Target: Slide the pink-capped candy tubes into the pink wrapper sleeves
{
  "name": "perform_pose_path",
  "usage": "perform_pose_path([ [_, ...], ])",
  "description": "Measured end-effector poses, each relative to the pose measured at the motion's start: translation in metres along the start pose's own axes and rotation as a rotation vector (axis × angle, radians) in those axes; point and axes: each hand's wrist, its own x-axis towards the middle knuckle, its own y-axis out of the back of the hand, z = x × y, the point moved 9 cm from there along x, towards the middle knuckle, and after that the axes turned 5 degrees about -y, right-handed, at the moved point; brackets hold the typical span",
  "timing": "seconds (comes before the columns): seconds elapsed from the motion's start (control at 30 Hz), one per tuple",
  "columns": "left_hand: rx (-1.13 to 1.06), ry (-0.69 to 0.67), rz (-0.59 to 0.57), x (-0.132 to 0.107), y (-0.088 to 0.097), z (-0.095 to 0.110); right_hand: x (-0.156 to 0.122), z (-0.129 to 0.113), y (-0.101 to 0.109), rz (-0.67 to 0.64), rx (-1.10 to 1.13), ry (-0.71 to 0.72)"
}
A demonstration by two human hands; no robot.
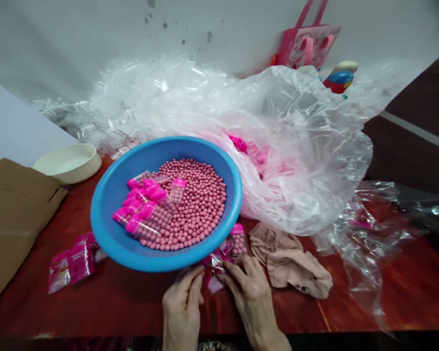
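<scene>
A blue bowl (pixel 109 234) on the red table holds a heap of small pink beads (pixel 197 204) and several clear vials with pink caps (pixel 146 207). Just in front of the bowl, my left hand (pixel 182 304) and my right hand (pixel 250 290) pinch a small clear packet with pink print (pixel 214 273) between them, fingers closed on it. A bead-filled vial with a pink cap (pixel 237 240) stands right behind the packet, by my right fingers.
Pink printed packets (pixel 71 263) lie left of the bowl. A beige cloth (pixel 290 261) lies to the right. Big crumpled clear plastic bags (pixel 278 146) fill the back. A cream dish (pixel 69 162) and cardboard box (pixel 10 219) sit left; a pink gift bag (pixel 307 44) stands behind.
</scene>
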Motion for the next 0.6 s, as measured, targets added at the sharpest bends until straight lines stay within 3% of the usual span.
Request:
perform_pose_path([
  [0.13,-0.051,0.117,0.052,-0.002,0.008,-0.007,0.000,0.007,-0.006,0.014,0.038,-0.026],
  [0.47,-0.245,0.386,-0.101,0.004,-0.035,-0.016,-0.005,0.010,0.009,0.066,0.260,-0.071],
  [0.6,-0.359,0.436,-0.105,0.008,-0.042,-0.017,-0.011,0.019,0.011,0.078,0.328,-0.198],
])
